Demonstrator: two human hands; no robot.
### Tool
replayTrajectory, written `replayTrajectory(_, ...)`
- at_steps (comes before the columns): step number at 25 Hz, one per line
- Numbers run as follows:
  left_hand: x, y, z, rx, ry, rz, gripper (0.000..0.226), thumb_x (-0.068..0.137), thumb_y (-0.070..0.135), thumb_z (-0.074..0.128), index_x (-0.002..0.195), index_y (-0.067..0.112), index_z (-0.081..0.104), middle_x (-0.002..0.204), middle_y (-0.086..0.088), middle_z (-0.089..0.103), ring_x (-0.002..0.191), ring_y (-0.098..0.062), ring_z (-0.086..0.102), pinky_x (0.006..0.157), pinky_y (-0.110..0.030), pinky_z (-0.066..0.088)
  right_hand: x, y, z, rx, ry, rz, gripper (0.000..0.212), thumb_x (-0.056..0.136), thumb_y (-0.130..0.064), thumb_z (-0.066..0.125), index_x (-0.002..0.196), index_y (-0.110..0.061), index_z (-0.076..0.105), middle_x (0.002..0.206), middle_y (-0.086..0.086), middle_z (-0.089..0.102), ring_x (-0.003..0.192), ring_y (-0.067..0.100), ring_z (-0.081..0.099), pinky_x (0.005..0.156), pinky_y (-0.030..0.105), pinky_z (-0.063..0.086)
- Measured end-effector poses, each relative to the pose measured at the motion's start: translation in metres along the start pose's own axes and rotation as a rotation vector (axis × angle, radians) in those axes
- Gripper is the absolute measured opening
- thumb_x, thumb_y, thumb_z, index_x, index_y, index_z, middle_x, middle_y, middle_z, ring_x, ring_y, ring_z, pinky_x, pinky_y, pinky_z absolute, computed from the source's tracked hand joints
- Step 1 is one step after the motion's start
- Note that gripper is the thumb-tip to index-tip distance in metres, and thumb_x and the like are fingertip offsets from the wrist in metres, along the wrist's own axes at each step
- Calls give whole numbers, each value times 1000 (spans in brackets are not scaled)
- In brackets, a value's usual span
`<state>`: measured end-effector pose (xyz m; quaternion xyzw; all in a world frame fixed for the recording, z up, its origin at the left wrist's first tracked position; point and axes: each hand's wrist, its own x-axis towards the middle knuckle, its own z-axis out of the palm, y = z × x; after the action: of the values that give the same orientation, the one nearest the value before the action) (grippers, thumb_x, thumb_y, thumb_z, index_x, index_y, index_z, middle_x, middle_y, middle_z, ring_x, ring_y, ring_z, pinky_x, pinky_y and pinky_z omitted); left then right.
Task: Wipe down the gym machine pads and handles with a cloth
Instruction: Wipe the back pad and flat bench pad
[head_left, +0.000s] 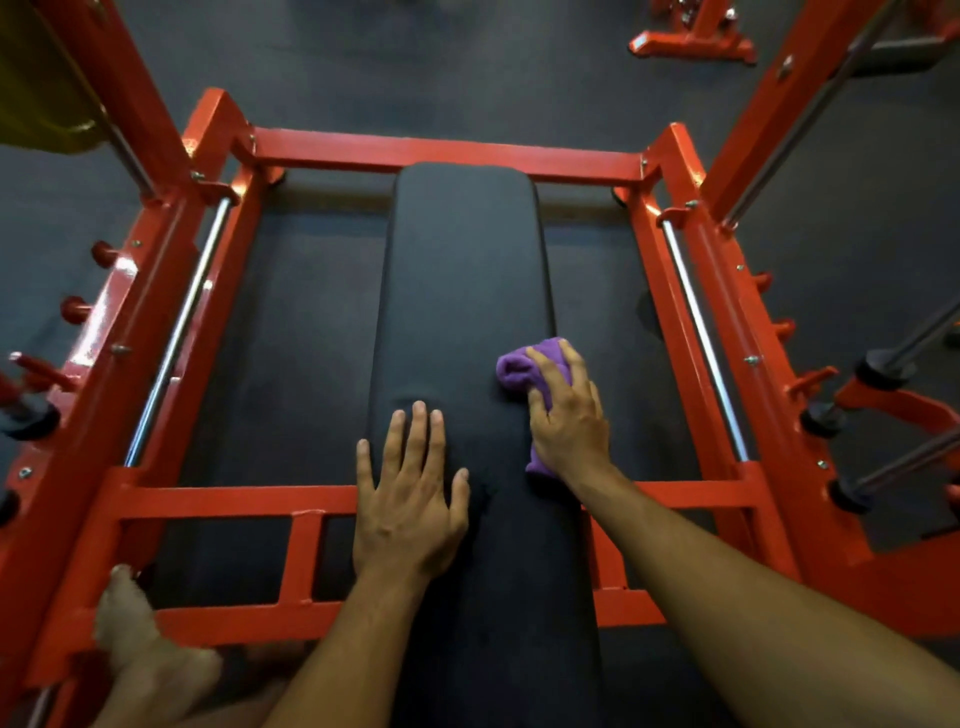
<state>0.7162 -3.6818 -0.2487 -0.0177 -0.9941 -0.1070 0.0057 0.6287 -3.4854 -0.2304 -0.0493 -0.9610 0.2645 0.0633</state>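
Down at lower left, showing a bare foot (135, 629) against the red frame (234, 501). Just left of centre, resting flat on the black bench pad (467, 270): left hand (410, 509), fingers straight and slightly spread, holding nothing. Right of centre, pressing a bunched purple cloth (524, 371) onto the pad's right edge: right hand (569, 415), fingers curling over it, gripping. Running up the right side, gleaming beside the frame: a chrome guide rod (701, 332).
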Motion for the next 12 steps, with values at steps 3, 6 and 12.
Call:
replayTrajectory(3, 2, -1, 0, 7, -49, 12, 73, 101, 54, 19, 166, 23, 9, 174, 3, 1, 160, -17, -6, 127, -57, 6, 0, 2, 4, 23, 16, -3, 54, 94, -25, 62, 144, -42, 50, 162, -4, 29, 124, 32, 50, 91, 46, 51)
replayTrajectory(6, 4, -1, -3, 15, -70, 9, 73, 100, 56, 9, 166, 24, 3, 173, 4, -4, 159, -17, -10, 127, -56, 0, 4, 6, 2, 48, 4, -18, 52, 94, -27, 61, 143, -43, 51, 161, -4, 29, 126, 33, 51, 96, 47, 52)
replayTrajectory(12, 5, -1, -7, -7, -95, 10, 78, 96, 57, -2, 166, 23, 1, 173, 4, -9, 159, -17, -13, 127, -56, -2, -100, 16, -24, 137, -81, -39, 55, 96, -17, 61, 144, -42, 49, 164, -1, 25, 138, 31, 46, 104, 37, 45)
